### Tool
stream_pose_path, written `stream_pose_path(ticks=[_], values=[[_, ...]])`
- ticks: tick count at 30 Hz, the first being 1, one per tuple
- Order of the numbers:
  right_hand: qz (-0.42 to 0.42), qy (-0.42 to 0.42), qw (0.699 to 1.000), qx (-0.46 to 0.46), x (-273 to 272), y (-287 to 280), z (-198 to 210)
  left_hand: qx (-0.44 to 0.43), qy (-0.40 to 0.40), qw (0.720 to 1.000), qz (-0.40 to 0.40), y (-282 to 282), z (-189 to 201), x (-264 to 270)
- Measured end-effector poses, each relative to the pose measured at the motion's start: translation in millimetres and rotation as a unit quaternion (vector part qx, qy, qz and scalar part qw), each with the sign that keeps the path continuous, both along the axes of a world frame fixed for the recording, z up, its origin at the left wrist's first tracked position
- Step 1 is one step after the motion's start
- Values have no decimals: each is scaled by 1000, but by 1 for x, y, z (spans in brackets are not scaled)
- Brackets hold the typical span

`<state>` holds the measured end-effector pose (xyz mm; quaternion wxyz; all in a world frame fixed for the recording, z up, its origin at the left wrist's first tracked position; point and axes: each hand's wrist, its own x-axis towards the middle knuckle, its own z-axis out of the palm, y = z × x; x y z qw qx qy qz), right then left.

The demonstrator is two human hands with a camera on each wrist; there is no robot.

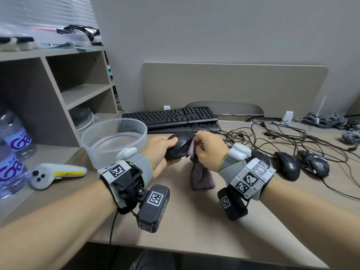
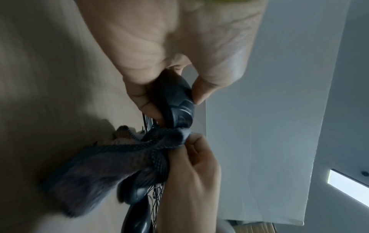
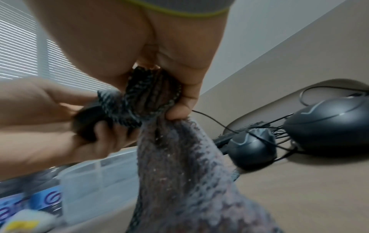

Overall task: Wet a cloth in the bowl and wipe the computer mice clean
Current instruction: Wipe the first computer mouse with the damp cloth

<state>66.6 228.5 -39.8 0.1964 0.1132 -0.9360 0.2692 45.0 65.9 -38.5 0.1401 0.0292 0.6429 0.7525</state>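
My left hand [image 1: 161, 147] grips a black wired mouse [image 1: 180, 145] above the desk, thumb on top and fingers underneath; the left wrist view shows the same mouse [image 2: 179, 100] in that grip. My right hand [image 1: 206, 147] holds a bunched grey-purple cloth [image 1: 201, 172] against the mouse's right side, the rest of the cloth [image 3: 179, 173] hanging down to the desk. A clear plastic bowl [image 1: 114, 141] with water stands just left of my hands. Three more black mice [image 1: 287, 165] lie in a row to the right, the nearest partly hidden by my right wrist.
A black keyboard [image 1: 169, 116] lies behind the hands, with tangled cables [image 1: 282, 137] spreading right. A white controller [image 1: 56, 174] and water bottles [image 1: 11, 152] sit at the left by a shelf unit [image 1: 58, 84]. The desk's front edge [image 1: 194, 248] runs below my forearms.
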Motion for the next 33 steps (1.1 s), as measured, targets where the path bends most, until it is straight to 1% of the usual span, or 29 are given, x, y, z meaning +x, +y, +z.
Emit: stream_pose_path(ticks=[3,4,5,7,9,10,11,13,15,17,18,20,22,23,26,27,30,31,33], values=[[56,-6,998,14,12,-10,-3,-5,7,1000,-4,-2,1,-1],[57,-17,998,27,12,-9,-5,-13,12,1000,1,-3,0,0],[45,-24,998,32,9,-6,-5,-25,20,999,10,-4,-1,0],[-3,-34,999,9,-1,5,-3,-55,47,997,33,-6,-5,2],[-53,-16,998,-18,-8,14,2,-91,83,992,36,-10,-9,2],[-61,-2,998,-23,-9,17,5,-108,99,989,32,-11,-10,2],[-52,7,998,-23,-10,17,9,-125,108,986,29,-12,-11,1],[-6,19,1000,0,-8,6,14,-168,127,977,24,-9,-11,1],[47,26,998,36,-3,-11,11,-201,139,970,15,-4,-11,2],[92,39,994,49,1,-22,3,-220,143,965,11,-3,-9,2],[95,40,994,44,-1,-22,3,-230,146,962,13,-3,-8,2],[55,26,998,19,-10,-15,7,-249,155,956,22,-6,-8,1],[21,16,999,19,-12,-13,12,-251,155,955,25,-7,-8,0],[36,27,999,24,-8,-17,13,-249,159,955,27,-7,-9,-1],[136,49,988,48,8,-35,8,-265,183,946,35,-8,-12,-5],[141,51,988,46,7,-36,6,-271,186,944,36,-9,-14,-5],[94,65,993,-12,-5,-29,4,-260,187,947,34,-10,-18,-5],[90,62,994,-14,-5,-28,4,-260,184,947,34,-10,-18,-5],[139,67,988,9,1,-35,1,-258,172,950,29,-10,-19,-5]])
